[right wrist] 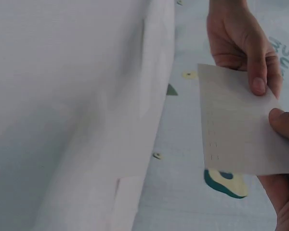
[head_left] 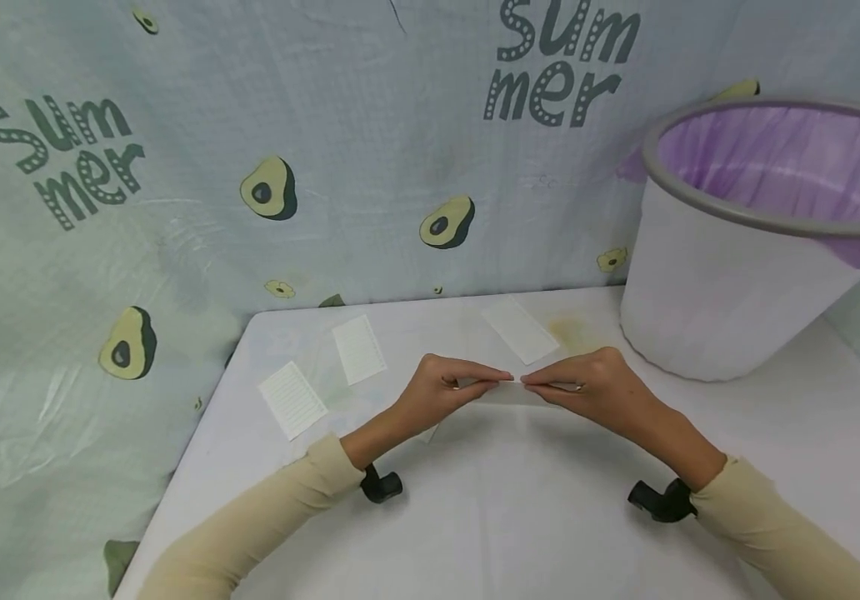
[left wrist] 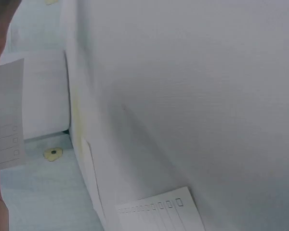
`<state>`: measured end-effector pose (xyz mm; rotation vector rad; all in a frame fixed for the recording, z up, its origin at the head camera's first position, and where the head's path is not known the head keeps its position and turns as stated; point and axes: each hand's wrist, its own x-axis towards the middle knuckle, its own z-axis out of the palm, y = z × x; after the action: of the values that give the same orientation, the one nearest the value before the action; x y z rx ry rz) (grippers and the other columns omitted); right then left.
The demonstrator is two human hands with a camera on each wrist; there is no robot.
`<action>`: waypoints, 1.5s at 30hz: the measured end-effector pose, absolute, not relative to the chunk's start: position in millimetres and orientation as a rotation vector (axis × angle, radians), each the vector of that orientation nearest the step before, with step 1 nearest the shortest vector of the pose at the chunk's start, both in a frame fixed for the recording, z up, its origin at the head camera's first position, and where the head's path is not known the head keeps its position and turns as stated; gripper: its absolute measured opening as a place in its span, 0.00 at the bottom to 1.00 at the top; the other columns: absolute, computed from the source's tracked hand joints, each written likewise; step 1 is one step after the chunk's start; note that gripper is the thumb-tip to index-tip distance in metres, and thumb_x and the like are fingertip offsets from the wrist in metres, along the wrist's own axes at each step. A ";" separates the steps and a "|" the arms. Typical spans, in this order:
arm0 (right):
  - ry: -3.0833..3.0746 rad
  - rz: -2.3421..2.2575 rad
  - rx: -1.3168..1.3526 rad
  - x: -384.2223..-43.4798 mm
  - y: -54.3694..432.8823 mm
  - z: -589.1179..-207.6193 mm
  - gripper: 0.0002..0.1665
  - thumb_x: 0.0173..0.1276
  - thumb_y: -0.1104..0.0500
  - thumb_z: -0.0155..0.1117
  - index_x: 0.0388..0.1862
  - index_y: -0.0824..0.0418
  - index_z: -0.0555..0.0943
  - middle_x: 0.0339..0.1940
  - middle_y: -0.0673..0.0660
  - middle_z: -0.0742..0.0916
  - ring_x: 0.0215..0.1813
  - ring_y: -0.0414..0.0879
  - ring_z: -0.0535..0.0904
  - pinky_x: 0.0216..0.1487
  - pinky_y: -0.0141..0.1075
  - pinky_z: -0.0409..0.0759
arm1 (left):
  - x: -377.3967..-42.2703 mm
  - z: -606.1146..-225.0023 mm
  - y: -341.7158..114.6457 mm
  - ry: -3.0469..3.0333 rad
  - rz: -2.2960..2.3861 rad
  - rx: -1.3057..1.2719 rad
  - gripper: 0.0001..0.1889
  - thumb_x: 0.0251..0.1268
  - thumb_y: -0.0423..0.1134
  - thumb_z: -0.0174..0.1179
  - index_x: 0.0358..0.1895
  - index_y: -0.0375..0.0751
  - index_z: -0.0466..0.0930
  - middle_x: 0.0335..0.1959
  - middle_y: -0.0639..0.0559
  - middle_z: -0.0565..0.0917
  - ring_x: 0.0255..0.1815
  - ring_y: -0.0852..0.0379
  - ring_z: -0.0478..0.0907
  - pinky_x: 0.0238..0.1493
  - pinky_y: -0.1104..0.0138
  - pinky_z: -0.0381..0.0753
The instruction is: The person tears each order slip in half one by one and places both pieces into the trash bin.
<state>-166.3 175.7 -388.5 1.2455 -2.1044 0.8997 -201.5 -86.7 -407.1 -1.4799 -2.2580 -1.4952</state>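
Observation:
Both hands hold one small paper sheet (right wrist: 236, 120) above the white table. My left hand (head_left: 441, 387) pinches its upper edge between thumb and fingers. Close beside it, my right hand (head_left: 606, 387) pinches the same edge, fingertips almost meeting the left ones. The sheet hangs down from them, thin and nearly edge-on in the head view. Printed lines and small checkboxes show on it in the left wrist view. Under the left wrist, another sheet (head_left: 427, 434) lies mostly hidden on the table; its row of checkboxes shows in the left wrist view.
Two lined sheets, one nearer (head_left: 292, 400) and one farther (head_left: 359, 349), lie at the left of the table (head_left: 430, 533). Another pale sheet (head_left: 522, 330) lies near the back edge. A white bin (head_left: 715, 283) with a purple liner stands at the right. A printed curtain (head_left: 355, 150) hangs behind.

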 end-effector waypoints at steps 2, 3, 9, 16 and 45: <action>-2.107 0.908 1.261 -165.4 176.7 -384.5 0.23 0.40 0.76 0.82 0.38 0.62 0.92 0.32 0.53 0.92 0.29 0.40 0.89 0.28 0.23 0.81 | -199.2 -407.0 -85.3 -2.233 -1.516 -1.473 0.12 0.64 0.22 0.66 0.49 0.30 0.88 0.47 0.45 0.90 0.47 0.55 0.88 0.42 0.69 0.85; -2.111 0.910 1.264 -165.2 176.9 -382.7 0.22 0.40 0.75 0.82 0.38 0.62 0.92 0.32 0.53 0.92 0.29 0.40 0.89 0.28 0.23 0.81 | -198.2 -407.0 -84.8 -2.222 -1.526 -1.469 0.11 0.64 0.22 0.66 0.49 0.30 0.88 0.47 0.44 0.90 0.47 0.54 0.88 0.43 0.68 0.86; -2.116 0.877 1.228 -163.6 178.5 -378.1 0.22 0.40 0.75 0.83 0.37 0.61 0.92 0.32 0.53 0.92 0.29 0.41 0.89 0.28 0.24 0.82 | -194.3 -404.7 -79.6 -2.189 -1.623 -1.421 0.10 0.64 0.23 0.66 0.48 0.26 0.87 0.46 0.40 0.89 0.48 0.51 0.88 0.45 0.62 0.88; -2.084 0.880 1.199 -161.5 177.3 -377.3 0.12 0.55 0.67 0.80 0.40 0.61 0.92 0.34 0.53 0.92 0.27 0.38 0.87 0.26 0.23 0.81 | -191.7 -395.7 -74.5 -2.166 -1.642 -1.333 0.09 0.64 0.24 0.66 0.47 0.29 0.89 0.44 0.43 0.90 0.47 0.54 0.88 0.45 0.60 0.88; -2.045 0.933 1.035 -149.0 170.4 -350.8 0.20 0.45 0.73 0.82 0.38 0.60 0.91 0.32 0.51 0.92 0.31 0.41 0.89 0.30 0.28 0.85 | -188.9 -373.0 -61.0 -2.056 -1.595 -1.245 0.06 0.64 0.28 0.69 0.43 0.32 0.90 0.39 0.45 0.91 0.43 0.56 0.89 0.43 0.59 0.88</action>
<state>-149.0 170.4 -350.8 1.0350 -2.0452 0.9335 -188.9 -61.0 -373.0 -1.2449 -2.0557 -1.5954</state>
